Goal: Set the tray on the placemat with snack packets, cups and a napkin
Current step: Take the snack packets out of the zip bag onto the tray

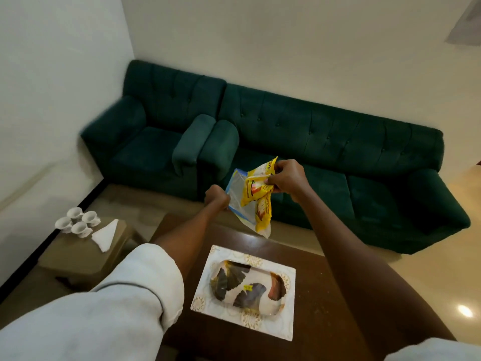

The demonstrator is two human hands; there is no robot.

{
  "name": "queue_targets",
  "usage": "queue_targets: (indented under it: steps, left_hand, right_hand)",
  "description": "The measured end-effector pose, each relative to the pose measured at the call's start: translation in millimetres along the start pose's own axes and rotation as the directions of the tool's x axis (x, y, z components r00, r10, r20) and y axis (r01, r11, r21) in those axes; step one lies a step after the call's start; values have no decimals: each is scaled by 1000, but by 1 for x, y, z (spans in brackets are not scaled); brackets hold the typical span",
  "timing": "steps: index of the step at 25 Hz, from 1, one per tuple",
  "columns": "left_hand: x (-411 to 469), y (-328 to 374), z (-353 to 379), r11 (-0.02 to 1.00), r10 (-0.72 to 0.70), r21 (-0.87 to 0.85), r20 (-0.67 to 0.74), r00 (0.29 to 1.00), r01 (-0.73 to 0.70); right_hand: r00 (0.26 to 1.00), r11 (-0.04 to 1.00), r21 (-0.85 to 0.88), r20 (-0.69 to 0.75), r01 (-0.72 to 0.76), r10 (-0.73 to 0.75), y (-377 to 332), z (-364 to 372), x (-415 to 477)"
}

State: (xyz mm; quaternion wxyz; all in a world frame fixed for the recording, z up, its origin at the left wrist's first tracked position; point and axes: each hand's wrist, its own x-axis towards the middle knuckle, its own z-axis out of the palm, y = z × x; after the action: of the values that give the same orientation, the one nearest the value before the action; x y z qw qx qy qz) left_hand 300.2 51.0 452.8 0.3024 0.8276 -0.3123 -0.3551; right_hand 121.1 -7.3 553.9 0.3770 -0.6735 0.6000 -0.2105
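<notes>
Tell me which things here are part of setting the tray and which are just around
For the job: tray on placemat; yellow snack packets gripped by right hand; clear bag held by left hand; four cups; napkin.
Just around: green sofa, armchair, side table.

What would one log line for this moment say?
left hand: holds clear bag | right hand: pulling yellow snack packets | tray: on placemat, empty | cups, napkin: side table
</notes>
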Motion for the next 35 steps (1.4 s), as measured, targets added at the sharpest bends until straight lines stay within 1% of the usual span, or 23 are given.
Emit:
queue_targets:
  steps: [2,4,5,6,7,8,10,13,16,18,20,21,22,23,25,26,27,28,29,30,31,33,35]
  left_hand:
    - [9,-44,-15,992,-93,-93,-32,995,90]
    - [11,-95,-29,936,-188,-305,-19,982,173]
    - [11,-118,-37,862,-268,-448,-5,963,238]
    - [9,-138,-44,749,-360,-590,19,933,302]
    - [10,-159,-49,637,-429,-691,50,902,341]
    - [12,-182,-52,562,-467,-745,73,881,360]
    - [11,-226,-54,473,-519,-786,116,847,398]
    - [9,-300,-44,368,-622,-792,180,762,487]
    - [15,-359,-20,282,-694,-781,236,680,558]
    - [19,-382,-8,257,-707,-788,242,665,560]
    - [20,-396,-3,263,-726,-778,230,647,571]
    - [16,-403,-3,285,-758,-728,228,612,624]
    - [10,-409,-2,329,-792,-628,224,568,706]
    - [4,-409,-1,395,-794,-494,241,558,775]
    - [-12,-381,7,522,-741,-292,310,595,802]
    - [-16,-359,16,606,-682,-277,301,666,746]
    - [-15,-333,28,711,-592,-294,238,770,638]
    - [-15,-301,39,806,-462,-336,155,873,487]
    - [-17,-265,47,849,-330,-401,105,938,344]
    - [-20,-227,52,865,-202,-449,97,975,224]
    - [-22,-194,57,883,-67,-457,107,992,109]
    - [-24,-146,66,934,148,-351,192,970,-74]
    - [-26,-113,72,964,237,-181,246,940,-195]
  right_hand:
    - [994,996,1,-53,91,-91,-1,31,1]
    - [988,990,20,-72,141,-139,-1,67,2]
    - [987,989,31,-70,147,-145,-1,84,3]
    - [987,989,33,-66,147,-145,0,102,2]
    - [987,989,26,-63,149,-147,1,119,2]
    - [987,988,9,-61,152,-151,5,137,3]
    - [989,989,-28,-37,143,-144,19,171,4]
    - [994,994,-47,28,103,-102,53,217,2]
    - [998,993,-109,49,50,-45,90,257,-2]
    - [998,987,-158,58,32,-23,109,273,-5]
    - [998,978,-208,57,23,-11,121,280,-7]
    - [999,974,-227,50,15,-4,127,281,-9]
    - [999,972,-234,42,1,9,130,280,-12]
    - [999,973,-230,30,-20,28,131,278,-13]
    - [997,973,-217,7,-76,80,126,270,-12]
    - [995,972,-215,5,-98,101,124,266,-10]
    - [993,969,-219,8,-114,119,121,261,-8]
    - [991,966,-225,5,-131,135,118,253,-8]
    - [988,962,-226,-6,-152,154,116,243,-7]
    - [984,961,-213,-24,-176,175,114,232,-5]
    - [979,961,-192,-43,-201,197,111,220,-3]
    - [969,959,-144,-84,-244,234,107,197,-3]
    - [965,963,-106,-116,-247,234,101,181,-7]
